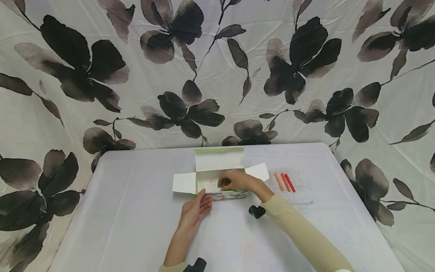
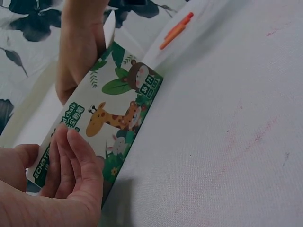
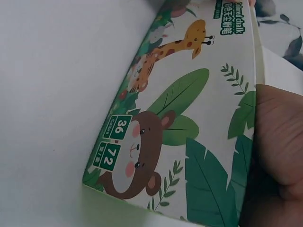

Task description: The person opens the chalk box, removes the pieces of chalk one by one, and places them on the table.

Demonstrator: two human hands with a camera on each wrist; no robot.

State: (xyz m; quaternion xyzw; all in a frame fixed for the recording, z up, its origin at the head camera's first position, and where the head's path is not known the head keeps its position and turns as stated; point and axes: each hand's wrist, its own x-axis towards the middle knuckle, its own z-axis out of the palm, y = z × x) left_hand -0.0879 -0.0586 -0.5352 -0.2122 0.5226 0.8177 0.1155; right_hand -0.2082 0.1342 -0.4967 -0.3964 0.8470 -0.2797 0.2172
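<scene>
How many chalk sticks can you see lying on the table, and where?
3, all right of the box: light orange stick leftmost, darker orange stick between, red stick rightmost. The box may hide more.

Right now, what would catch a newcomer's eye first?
Large dark flowers cover the backdrop behind the white table. On it, the open chalk box has the right hand partly inside and the left hand at its near side; three orange and red sticks lie to its right.
</scene>
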